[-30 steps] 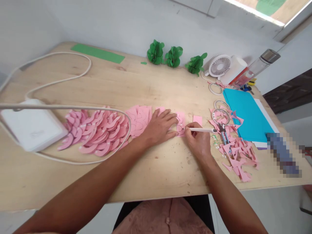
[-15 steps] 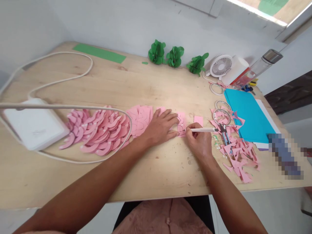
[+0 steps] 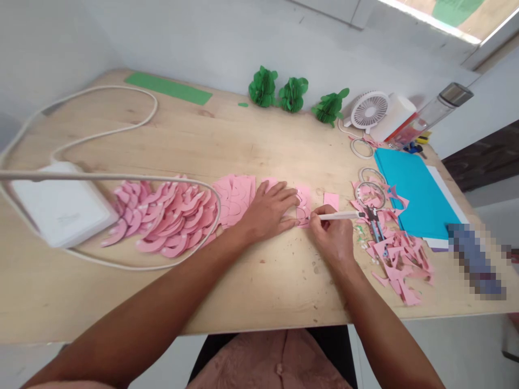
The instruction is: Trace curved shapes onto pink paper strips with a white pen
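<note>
My right hand point(image 3: 333, 235) is closed around a white pen point(image 3: 343, 215), its tip end at the right edge of a small pink paper piece point(image 3: 303, 204) with dark curved lines drawn on it. Flat on the table, my left hand point(image 3: 271, 210) has its fingers spread, fingertips and thumb at that paper's left edge. Part of another pink sheet point(image 3: 268, 183) shows behind the left hand. Left of it lie pink sheets with drawn curves point(image 3: 235, 200) and a heap of cut, curved pink paper pieces point(image 3: 178, 216). A blank pink square point(image 3: 331, 201) lies just beyond my right hand.
Pink scraps point(image 3: 401, 259), scissors point(image 3: 375, 224) and tape rolls point(image 3: 370, 194) lie right, beside blue sheets point(image 3: 417, 189). Green paper clusters point(image 3: 293, 94), a small fan point(image 3: 369, 109) and a bottle point(image 3: 432, 116) line the back. A white box point(image 3: 60, 210) and a cable point(image 3: 121, 176) are left.
The view has shifted very slightly. Both hands stay in nearly the same place, the right one still holding the pen at the pink paper.
</note>
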`<state>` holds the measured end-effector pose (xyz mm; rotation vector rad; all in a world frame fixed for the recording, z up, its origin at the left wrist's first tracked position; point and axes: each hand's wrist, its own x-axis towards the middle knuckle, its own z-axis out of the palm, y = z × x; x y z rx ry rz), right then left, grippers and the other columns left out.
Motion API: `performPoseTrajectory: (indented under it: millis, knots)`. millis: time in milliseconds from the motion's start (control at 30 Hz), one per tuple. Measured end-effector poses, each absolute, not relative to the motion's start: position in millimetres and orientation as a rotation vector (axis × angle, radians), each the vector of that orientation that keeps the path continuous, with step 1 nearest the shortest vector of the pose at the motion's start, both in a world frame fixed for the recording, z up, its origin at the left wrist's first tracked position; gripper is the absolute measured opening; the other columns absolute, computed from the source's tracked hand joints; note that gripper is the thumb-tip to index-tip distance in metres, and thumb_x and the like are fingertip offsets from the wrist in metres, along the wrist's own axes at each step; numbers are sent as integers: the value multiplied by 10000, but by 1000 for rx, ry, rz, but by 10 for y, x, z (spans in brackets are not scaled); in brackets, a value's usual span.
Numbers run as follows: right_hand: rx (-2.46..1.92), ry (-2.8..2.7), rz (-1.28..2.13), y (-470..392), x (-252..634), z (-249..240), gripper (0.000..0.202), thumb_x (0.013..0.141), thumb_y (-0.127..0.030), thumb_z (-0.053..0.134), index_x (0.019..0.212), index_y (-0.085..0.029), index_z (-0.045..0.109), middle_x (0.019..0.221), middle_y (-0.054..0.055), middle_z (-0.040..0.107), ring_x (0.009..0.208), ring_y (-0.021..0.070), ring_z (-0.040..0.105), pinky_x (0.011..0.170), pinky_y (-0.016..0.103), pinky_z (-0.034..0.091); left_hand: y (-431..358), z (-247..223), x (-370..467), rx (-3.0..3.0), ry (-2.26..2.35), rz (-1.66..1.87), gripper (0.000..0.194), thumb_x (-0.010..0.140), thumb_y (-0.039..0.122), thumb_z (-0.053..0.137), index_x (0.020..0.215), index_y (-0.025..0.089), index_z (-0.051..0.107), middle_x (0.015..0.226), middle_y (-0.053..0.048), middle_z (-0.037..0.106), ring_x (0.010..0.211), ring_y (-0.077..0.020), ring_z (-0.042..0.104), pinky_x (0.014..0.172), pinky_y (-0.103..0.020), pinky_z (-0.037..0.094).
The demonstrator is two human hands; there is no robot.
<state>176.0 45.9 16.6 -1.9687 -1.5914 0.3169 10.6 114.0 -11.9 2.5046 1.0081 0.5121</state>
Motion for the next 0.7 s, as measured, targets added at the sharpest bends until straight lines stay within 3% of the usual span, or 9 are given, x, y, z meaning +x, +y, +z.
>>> performPoseTrajectory:
  millis: [700]
  knots:
    - [-1941, -1580, 360, 455, 1745, 169, 175, 760, -317, 490, 677, -205, 594, 510, -31, 530, 487, 127, 476, 524, 241, 323, 1138, -121, 110, 2509, 1020, 508, 295, 838, 393, 593, 1098, 253, 588, 1384, -52, 530, 1369, -312, 338, 1132, -593, 148]
